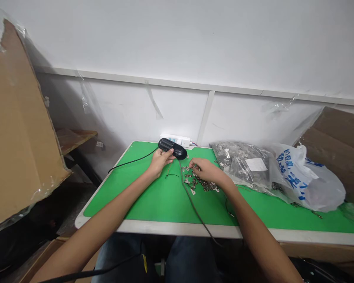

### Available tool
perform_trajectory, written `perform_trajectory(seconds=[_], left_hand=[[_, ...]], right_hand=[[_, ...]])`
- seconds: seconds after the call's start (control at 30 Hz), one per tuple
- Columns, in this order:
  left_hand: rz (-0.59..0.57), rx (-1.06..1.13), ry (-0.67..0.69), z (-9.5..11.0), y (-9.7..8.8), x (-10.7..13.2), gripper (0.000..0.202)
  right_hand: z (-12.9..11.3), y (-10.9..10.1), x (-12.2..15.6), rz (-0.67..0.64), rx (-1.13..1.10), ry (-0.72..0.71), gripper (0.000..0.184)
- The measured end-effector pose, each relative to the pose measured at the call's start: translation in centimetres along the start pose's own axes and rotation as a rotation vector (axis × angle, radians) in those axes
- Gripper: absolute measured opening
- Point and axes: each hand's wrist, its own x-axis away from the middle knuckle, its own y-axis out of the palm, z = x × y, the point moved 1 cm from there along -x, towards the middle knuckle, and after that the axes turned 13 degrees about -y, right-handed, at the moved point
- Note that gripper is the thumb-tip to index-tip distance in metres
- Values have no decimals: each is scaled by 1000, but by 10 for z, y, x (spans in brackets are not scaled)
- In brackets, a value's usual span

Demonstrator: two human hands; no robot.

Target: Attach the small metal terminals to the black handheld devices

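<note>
Black cord passes well below my left grip, nearest to my eyes. This grip is closed on a black oblong device; I should hold it firmly and level. Between both grips runs a grey cable, better left slack. My right grip has bent fingers over small metal parts; whether it pinches something, I cannot tell. Light fingertips would disturb fewer pieces. Further right lies a clear bag.

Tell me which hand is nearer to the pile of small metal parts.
Right. The right hand is right at the pile of small metal parts, by its far side; the left hand is off to its left, holding the black device.
</note>
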Motion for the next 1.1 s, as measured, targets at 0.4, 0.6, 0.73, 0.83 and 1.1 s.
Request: perform_trajectory(seconds=[0.4, 0.6, 0.73, 0.83, 1.1], left_hand=[[-5, -37, 6, -1, 3, 4, 52], [-21, -57, 11, -2, 3, 3, 52], [-15, -53, 26, -3, 3, 4, 55], [5, -37, 67, -2, 3, 5, 58], [21, 12, 158, 1, 5, 10, 55]], right_hand=[[5, 3, 1, -48, 141, -1, 28], [3, 3, 1, -73, 242, 1, 36], [7, 6, 1, -81, 313, 42, 34], [13, 8, 2, -55, 377, 66, 38], [16, -1, 2, 322, 454, -18, 40]])
